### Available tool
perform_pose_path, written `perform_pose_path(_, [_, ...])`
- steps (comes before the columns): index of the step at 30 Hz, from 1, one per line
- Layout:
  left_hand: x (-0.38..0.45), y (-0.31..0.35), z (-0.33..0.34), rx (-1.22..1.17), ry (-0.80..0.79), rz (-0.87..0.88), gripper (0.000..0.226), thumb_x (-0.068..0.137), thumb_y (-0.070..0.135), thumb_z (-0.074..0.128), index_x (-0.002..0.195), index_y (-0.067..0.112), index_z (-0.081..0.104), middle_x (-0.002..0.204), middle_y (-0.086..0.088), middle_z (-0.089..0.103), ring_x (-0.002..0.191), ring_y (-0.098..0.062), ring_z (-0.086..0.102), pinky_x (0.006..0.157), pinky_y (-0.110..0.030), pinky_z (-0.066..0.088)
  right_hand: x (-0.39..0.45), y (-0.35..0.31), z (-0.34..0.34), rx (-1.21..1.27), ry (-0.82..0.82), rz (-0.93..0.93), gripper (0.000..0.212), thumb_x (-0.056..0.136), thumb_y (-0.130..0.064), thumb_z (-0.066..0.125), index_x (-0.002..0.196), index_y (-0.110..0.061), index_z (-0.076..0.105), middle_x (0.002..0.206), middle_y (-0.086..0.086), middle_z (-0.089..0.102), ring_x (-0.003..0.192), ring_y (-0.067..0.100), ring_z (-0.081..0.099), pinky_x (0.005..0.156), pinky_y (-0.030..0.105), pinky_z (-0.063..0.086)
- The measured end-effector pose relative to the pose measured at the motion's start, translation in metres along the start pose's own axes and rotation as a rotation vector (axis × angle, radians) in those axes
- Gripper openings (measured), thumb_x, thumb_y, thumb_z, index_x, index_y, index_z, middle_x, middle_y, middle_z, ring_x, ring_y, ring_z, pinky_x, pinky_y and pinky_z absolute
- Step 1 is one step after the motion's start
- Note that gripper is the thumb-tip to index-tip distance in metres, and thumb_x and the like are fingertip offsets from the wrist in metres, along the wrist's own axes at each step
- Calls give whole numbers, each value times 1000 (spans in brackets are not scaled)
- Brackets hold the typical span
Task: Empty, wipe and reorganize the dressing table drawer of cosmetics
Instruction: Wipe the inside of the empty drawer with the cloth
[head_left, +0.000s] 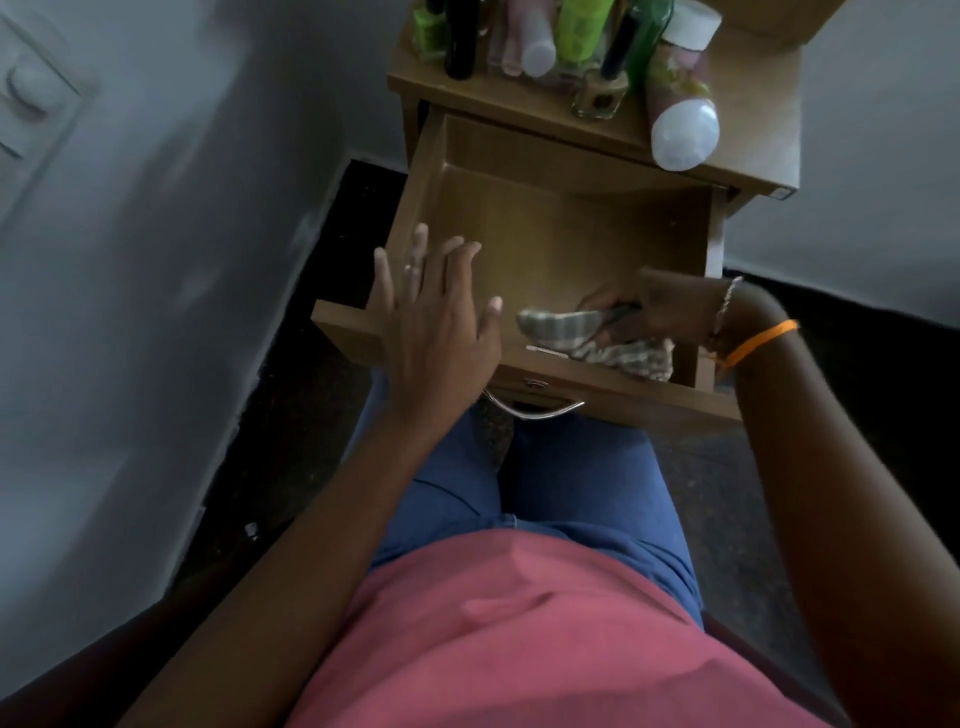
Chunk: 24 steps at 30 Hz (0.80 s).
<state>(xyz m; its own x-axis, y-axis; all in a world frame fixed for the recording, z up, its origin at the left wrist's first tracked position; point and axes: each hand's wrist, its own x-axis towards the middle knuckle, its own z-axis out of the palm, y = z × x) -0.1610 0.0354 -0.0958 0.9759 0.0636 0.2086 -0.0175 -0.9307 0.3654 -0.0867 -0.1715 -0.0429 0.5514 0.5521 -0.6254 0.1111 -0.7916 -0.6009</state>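
Note:
The wooden drawer (550, 228) of the dressing table is pulled out toward me, and its bare floor shows no cosmetics. My right hand (649, 312) is inside it at the near right corner, shut on a grey-and-white checked cloth (597, 340) pressed against the drawer's front wall. My left hand (431, 322) hovers over the drawer's near left corner with fingers spread, holding nothing. Several cosmetic bottles and tubes (576, 47) stand crowded on the table top (748, 130) behind the drawer, among them a white-capped tube (683, 117) lying near the edge.
A metal handle (535, 408) hangs on the drawer front just above my knees. A grey wall (171, 260) runs close along the left, with a switch plate (31, 88) on it. Dark floor (311, 405) lies on both sides of the table.

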Motion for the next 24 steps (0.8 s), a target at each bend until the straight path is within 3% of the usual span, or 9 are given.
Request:
perform_pose_path(3, [10, 13, 5, 36, -132, 50, 52, 91, 38, 47, 137, 14, 42, 147, -4, 42, 147, -26, 13, 118, -49, -2, -9, -1, 22, -36, 80, -35, 19, 89, -3, 53, 105, -12, 59, 85, -8, 56, 75, 2, 52, 63, 3, 41])
perform_pose_path(6, [12, 14, 8, 57, -161, 42, 53, 92, 41, 44, 138, 14, 40, 147, -6, 43, 147, -25, 15, 119, -48, 1, -25, 9, 18, -130, 73, 78, 26, 89, -1, 53, 113, -10, 60, 85, -6, 56, 71, -2, 49, 60, 1, 39])
perform_pose_path(10, [10, 13, 7, 25, -158, 15, 54, 92, 42, 45, 137, 13, 41, 145, -10, 45, 144, -26, 23, 118, -43, 8, -36, 17, 0, -307, -35, 265, 29, 88, -4, 56, 114, -14, 61, 78, -8, 55, 72, 10, 54, 62, 17, 46])
perform_pose_path(13, [14, 11, 8, 33, -170, -7, 52, 90, 42, 47, 134, 14, 46, 141, -8, 49, 138, -27, 34, 116, -43, 16, -29, 15, -12, -226, 234, 195, 12, 88, -7, 58, 96, -15, 62, 72, -8, 55, 74, 18, 55, 59, 17, 43])
perform_pose_path(15, [20, 9, 6, 24, -169, -15, 46, 90, 39, 50, 128, 14, 53, 135, -6, 52, 128, -27, 43, 111, -41, 22, -17, 15, -14, -139, 527, 182, 15, 88, -8, 55, 101, -12, 63, 84, -1, 58, 85, 20, 54, 67, 25, 43])
perform_pose_path(18, [32, 1, 0, -7, -188, -46, 37, 91, 35, 51, 120, 14, 58, 128, -6, 55, 119, -28, 48, 103, -39, 28, 6, 13, -9, -298, 900, 350, 24, 89, -16, 53, 111, -11, 61, 104, 9, 58, 97, 28, 55, 74, 33, 42])
perform_pose_path(19, [36, -3, -1, -13, -197, -59, 35, 91, 34, 50, 119, 14, 58, 126, -6, 56, 118, -28, 48, 101, -39, 29, 13, 15, -7, -338, 944, 406, 27, 90, -21, 53, 114, -12, 59, 112, 12, 57, 104, 32, 54, 77, 38, 44])
perform_pose_path(21, [40, -9, -1, -23, -216, -75, 33, 92, 33, 49, 117, 14, 59, 122, -6, 59, 117, -29, 48, 99, -40, 31, 23, 16, 0, -342, 867, 465, 34, 92, -31, 50, 120, -13, 55, 124, 13, 54, 114, 35, 50, 89, 43, 42])
perform_pose_path(24, [37, -11, 1, -38, -248, -77, 30, 92, 33, 46, 111, 16, 62, 115, -3, 63, 113, -29, 49, 98, -40, 32, 38, 28, 4, -414, 795, 372, 33, 96, -28, 39, 111, -10, 61, 125, 16, 56, 115, 37, 48, 97, 38, 34])
